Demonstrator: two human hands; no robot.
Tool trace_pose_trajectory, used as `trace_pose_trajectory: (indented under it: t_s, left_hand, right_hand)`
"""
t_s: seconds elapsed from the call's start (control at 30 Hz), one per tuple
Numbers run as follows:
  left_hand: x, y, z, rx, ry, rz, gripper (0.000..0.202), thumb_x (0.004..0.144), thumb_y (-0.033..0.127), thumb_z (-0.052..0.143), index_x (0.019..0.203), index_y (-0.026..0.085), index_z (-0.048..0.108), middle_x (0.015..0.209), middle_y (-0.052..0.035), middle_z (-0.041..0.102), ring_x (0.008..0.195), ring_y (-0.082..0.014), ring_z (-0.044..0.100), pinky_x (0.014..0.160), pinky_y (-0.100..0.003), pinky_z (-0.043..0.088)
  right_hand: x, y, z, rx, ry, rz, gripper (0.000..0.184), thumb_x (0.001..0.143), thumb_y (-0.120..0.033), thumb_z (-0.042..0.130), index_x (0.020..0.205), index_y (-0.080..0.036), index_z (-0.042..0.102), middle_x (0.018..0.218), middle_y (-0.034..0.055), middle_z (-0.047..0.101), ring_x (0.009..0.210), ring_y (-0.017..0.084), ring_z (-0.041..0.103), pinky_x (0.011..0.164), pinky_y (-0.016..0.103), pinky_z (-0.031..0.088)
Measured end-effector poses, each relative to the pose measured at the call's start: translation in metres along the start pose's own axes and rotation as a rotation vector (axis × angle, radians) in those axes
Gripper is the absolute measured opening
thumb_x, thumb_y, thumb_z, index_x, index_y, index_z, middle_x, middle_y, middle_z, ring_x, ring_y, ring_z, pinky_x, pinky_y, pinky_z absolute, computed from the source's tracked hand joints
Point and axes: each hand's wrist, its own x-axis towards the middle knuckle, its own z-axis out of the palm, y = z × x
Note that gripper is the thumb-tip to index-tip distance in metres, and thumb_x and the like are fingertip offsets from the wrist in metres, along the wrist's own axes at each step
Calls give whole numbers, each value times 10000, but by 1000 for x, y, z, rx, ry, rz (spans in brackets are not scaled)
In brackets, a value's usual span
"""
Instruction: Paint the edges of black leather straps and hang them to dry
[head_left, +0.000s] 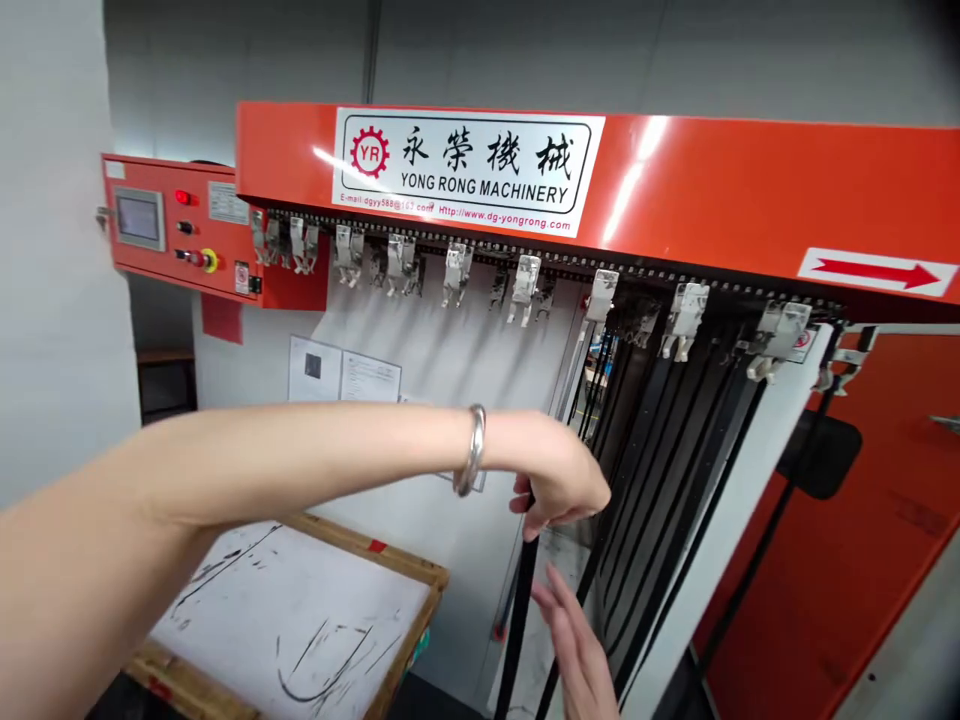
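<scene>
Head view: below the orange YONG RONG MACHINERY sign [465, 170], also reading "dg-yongrong.com", the left hand [559, 475], silver bangle [472, 450] on its wrist, grasps a black strip [521, 600] under the metal clips [457, 272]; the right hand [574, 640] is open just beside it.

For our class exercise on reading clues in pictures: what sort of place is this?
Probably a factory workshop. An orange machine branded Yong Rong Machinery hangs long black strips from a row of metal clips, beside a wall-mounted control panel.
</scene>
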Motion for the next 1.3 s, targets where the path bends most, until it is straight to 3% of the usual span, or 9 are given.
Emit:
trace_pose_trajectory:
  t_s: [0.07, 0.13, 0.27, 0.33, 0.4, 0.57, 1.03, 1.2, 1.3]
  left_hand:
    - [15, -6, 14, 43, 123, -46, 518, 374, -29, 886, 247, 209, 444, 318, 17, 474, 418, -169, 498, 508, -335, 414]
    - [9, -15, 14, 79, 382, -51, 542, 338, -3, 904, 263, 206, 409, 327, 28, 440, 490, -176, 522, 575, -335, 430]
    - [-34, -40, -13, 3, 1008, -77, 263, 776, 297, 773, 569, 190, 651, 626, -42, 648, 787, -227, 600, 780, -360, 433]
    - [-44, -56, -31, -214, 1316, -201, 288, 953, 350, 542, 809, 169, 712, 834, -77, 702, 877, -222, 607, 835, -358, 430]
    - [-40, -71, -50, -582, 1451, -243, 311, 980, 375, 496, 900, 147, 693, 931, -91, 701, 893, -202, 619, 844, -332, 444]
    - [-9, -96, -85, -1292, 1248, 42, 300, 978, 357, 544, 819, 119, 630, 820, -87, 693, 719, -147, 655, 720, -271, 494]
    - [-7, -112, -92, -1314, 1221, 53, 332, 922, 436, 628, 895, 112, 692, 798, -86, 732, 649, -144, 655, 752, -304, 471]
    - [-7, -112, -72, -1307, 1216, 181, 304, 850, 408, 718, 905, 110, 693, 916, -84, 704, 799, -120, 645, 844, -290, 481]
    - [1, -117, -53, -1237, 1245, 110, 250, 771, 317, 788, 839, 104, 677, 868, -55, 668, 812, -118, 615, 864, -296, 488]
  right_hand:
    - [24, -20, 30, 134, -34, -122, 485, 884, -670, 547, 1094, -247, 655, 891, 46, 701, 817, 209, 667, 772, 340, 555]
    - [47, -38, 56, 253, -15, -190, 484, 886, -685, 520, 919, -216, 636, 651, -12, 581, 508, 120, 506, 489, 247, 458]
    - [87, -61, 78, 411, 108, -294, 477, 865, -670, 558, 850, -194, 574, 621, -52, 457, 461, 67, 351, 401, 177, 281]
    - [104, -68, 79, 432, 122, -356, 441, 876, -639, 563, 872, -198, 560, 657, -48, 465, 487, 72, 376, 419, 180, 306]
    - [119, -73, 78, 434, 122, -394, 418, 884, -619, 564, 872, -201, 551, 669, -48, 464, 494, 74, 378, 424, 182, 310]
    - [144, -82, 80, 429, 131, -437, 398, 884, -599, 572, 877, -202, 549, 661, -47, 480, 497, 79, 387, 418, 183, 305]
    - [183, -113, 75, 427, 146, -506, 352, 898, -538, 586, 912, -188, 549, 707, -46, 506, 522, 64, 393, 439, 167, 307]
    - [188, -114, 68, 403, 146, -508, 366, 903, -543, 579, 925, -178, 557, 707, -47, 500, 522, 59, 368, 441, 164, 298]
    - [191, -113, 65, 374, 149, -512, 387, 896, -561, 576, 915, -175, 557, 712, -39, 512, 523, 62, 389, 440, 170, 309]
